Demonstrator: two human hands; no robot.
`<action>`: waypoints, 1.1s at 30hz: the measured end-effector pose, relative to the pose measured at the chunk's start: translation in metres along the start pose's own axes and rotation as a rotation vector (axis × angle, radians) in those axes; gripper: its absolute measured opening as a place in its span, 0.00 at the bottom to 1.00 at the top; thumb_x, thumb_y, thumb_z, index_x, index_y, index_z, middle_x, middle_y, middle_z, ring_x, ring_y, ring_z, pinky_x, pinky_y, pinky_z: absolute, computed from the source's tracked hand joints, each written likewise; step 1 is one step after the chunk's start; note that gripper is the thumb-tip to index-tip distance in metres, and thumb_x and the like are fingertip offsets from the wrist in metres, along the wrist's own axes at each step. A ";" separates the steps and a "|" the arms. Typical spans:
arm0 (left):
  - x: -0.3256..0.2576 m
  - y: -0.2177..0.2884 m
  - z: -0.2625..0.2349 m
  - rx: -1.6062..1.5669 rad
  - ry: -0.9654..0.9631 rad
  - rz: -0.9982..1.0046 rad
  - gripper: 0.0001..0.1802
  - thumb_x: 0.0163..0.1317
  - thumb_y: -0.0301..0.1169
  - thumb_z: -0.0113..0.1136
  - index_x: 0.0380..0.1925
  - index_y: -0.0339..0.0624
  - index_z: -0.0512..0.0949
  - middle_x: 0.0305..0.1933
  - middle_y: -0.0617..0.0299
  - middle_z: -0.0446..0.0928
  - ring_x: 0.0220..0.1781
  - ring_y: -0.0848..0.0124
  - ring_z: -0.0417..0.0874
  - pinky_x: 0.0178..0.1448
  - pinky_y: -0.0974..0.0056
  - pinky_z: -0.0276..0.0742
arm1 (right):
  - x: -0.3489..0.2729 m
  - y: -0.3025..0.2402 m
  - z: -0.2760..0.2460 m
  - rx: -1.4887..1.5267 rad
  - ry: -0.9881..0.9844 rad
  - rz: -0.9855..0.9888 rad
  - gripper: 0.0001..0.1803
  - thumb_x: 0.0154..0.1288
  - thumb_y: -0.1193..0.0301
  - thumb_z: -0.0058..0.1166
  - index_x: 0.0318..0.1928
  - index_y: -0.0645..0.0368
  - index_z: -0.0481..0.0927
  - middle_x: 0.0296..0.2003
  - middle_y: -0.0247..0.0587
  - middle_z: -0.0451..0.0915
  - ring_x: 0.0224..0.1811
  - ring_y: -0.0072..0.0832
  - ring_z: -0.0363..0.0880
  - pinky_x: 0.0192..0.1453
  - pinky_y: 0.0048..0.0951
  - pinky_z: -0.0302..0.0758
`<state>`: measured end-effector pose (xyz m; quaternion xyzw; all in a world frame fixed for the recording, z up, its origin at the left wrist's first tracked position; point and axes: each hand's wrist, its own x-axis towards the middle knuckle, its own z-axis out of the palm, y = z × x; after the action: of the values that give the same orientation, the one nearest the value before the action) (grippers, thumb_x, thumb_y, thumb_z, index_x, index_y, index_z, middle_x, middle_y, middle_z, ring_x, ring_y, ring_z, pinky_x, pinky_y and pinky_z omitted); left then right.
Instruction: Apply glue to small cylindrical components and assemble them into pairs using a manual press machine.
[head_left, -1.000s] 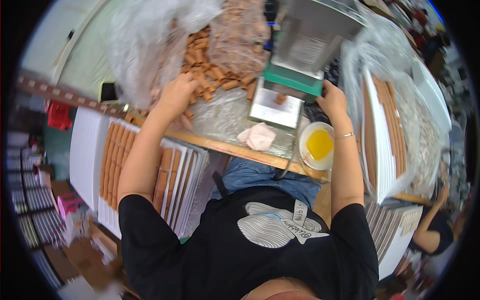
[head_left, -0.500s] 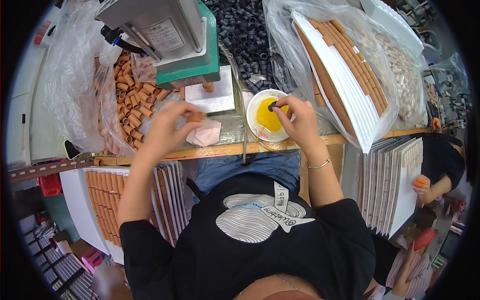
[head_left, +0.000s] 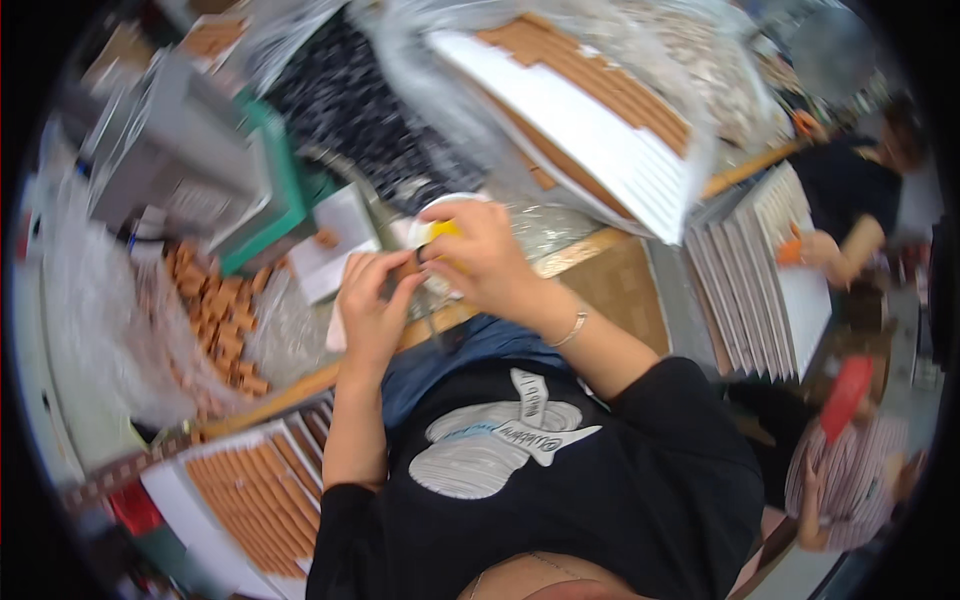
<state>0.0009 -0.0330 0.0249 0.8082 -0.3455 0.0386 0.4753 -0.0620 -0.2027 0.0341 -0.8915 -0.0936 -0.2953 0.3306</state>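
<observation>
My left hand (head_left: 372,305) pinches a short brown tube (head_left: 402,269) in front of my chest. My right hand (head_left: 482,258) has its fingers closed on a small black plastic fitting (head_left: 420,254), which meets the tube's end; blur hides whether it sits inside. Just beyond my right hand, and partly covered by it, is a white bowl (head_left: 417,233) of yellow liquid. Left of the bowl, a bench press with a green frame (head_left: 285,195) stands over a pale metal block (head_left: 350,225). Another brown piece (head_left: 326,238) is at the block.
Loose brown tubes (head_left: 225,325) lie in clear plastic at the left. Black fittings (head_left: 365,110) are heaped at the back. A white corrugated tray (head_left: 570,110) with brown tubes rests at the right. Beyond stacked trays (head_left: 755,280) a co-worker's hand (head_left: 815,252) holds something orange.
My hands have come together, and the black fitting has left the bowl and reached the brown tube's end. The whole view has swung, tilting the bench.
</observation>
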 end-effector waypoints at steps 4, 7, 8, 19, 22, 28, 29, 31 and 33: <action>-0.003 0.002 0.012 0.028 -0.021 0.026 0.13 0.48 0.22 0.68 0.37 0.37 0.81 0.34 0.60 0.78 0.35 0.69 0.76 0.36 0.69 0.71 | 0.004 -0.001 -0.027 -0.046 -0.053 0.014 0.08 0.49 0.68 0.65 0.31 0.51 0.82 0.47 0.39 0.77 0.51 0.35 0.74 0.54 0.38 0.63; -0.004 0.000 0.017 -0.166 -0.074 -0.084 0.13 0.59 0.23 0.61 0.45 0.35 0.76 0.41 0.61 0.77 0.42 0.74 0.78 0.45 0.70 0.75 | 0.012 0.026 -0.070 0.007 0.009 0.059 0.11 0.49 0.69 0.66 0.35 0.55 0.83 0.43 0.40 0.79 0.45 0.37 0.77 0.51 0.37 0.71; -0.006 -0.007 0.018 -0.168 -0.076 -0.074 0.13 0.59 0.23 0.61 0.45 0.35 0.76 0.41 0.61 0.77 0.42 0.74 0.78 0.45 0.70 0.75 | 0.012 0.046 -0.092 -0.073 0.096 0.216 0.13 0.52 0.67 0.66 0.38 0.56 0.82 0.42 0.42 0.80 0.42 0.37 0.78 0.47 0.34 0.74; -0.024 -0.034 0.003 -0.609 -0.117 -0.307 0.12 0.71 0.30 0.49 0.52 0.39 0.67 0.43 0.59 0.77 0.37 0.78 0.76 0.36 0.75 0.68 | -0.001 0.069 -0.192 -0.640 0.378 0.310 0.28 0.45 0.63 0.71 0.49 0.53 0.78 0.52 0.48 0.74 0.56 0.52 0.71 0.60 0.51 0.65; -0.020 -0.028 -0.003 -0.750 -0.132 -0.332 0.11 0.72 0.31 0.46 0.51 0.41 0.65 0.44 0.58 0.76 0.37 0.77 0.75 0.36 0.75 0.68 | -0.024 0.059 -0.246 -1.119 0.725 0.447 0.41 0.41 0.62 0.73 0.59 0.51 0.71 0.58 0.47 0.70 0.64 0.51 0.61 0.66 0.50 0.59; -0.026 -0.023 -0.023 -1.054 -0.092 -0.440 0.13 0.69 0.29 0.48 0.52 0.43 0.63 0.42 0.58 0.72 0.40 0.73 0.73 0.37 0.70 0.69 | -0.048 0.171 -0.295 -1.405 0.351 0.781 0.44 0.43 0.59 0.72 0.62 0.53 0.68 0.63 0.49 0.66 0.68 0.51 0.57 0.67 0.53 0.56; -0.032 -0.023 -0.028 -1.102 -0.051 -0.469 0.14 0.67 0.28 0.48 0.52 0.43 0.63 0.41 0.58 0.72 0.39 0.73 0.73 0.36 0.71 0.69 | -0.043 0.191 -0.304 -1.140 0.451 0.777 0.44 0.46 0.57 0.70 0.63 0.53 0.66 0.64 0.50 0.64 0.68 0.51 0.57 0.68 0.52 0.56; -0.038 -0.030 -0.031 -1.130 0.007 -0.488 0.16 0.63 0.25 0.50 0.51 0.44 0.64 0.37 0.60 0.71 0.36 0.73 0.72 0.32 0.72 0.66 | -0.029 0.244 -0.335 -0.352 0.649 0.843 0.49 0.50 0.47 0.66 0.69 0.52 0.59 0.67 0.54 0.59 0.70 0.53 0.56 0.70 0.49 0.57; -0.051 -0.049 -0.037 -1.127 0.080 -0.490 0.14 0.64 0.26 0.50 0.49 0.44 0.65 0.36 0.60 0.71 0.35 0.74 0.72 0.31 0.73 0.65 | 0.013 0.255 -0.313 -0.003 0.720 0.964 0.54 0.47 0.44 0.66 0.70 0.52 0.56 0.68 0.56 0.57 0.70 0.54 0.55 0.71 0.47 0.57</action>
<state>0.0012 0.0377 -0.0109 0.4866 -0.0989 -0.2299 0.8370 -0.1045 -0.5999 0.0954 -0.6778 0.4394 -0.3958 0.4370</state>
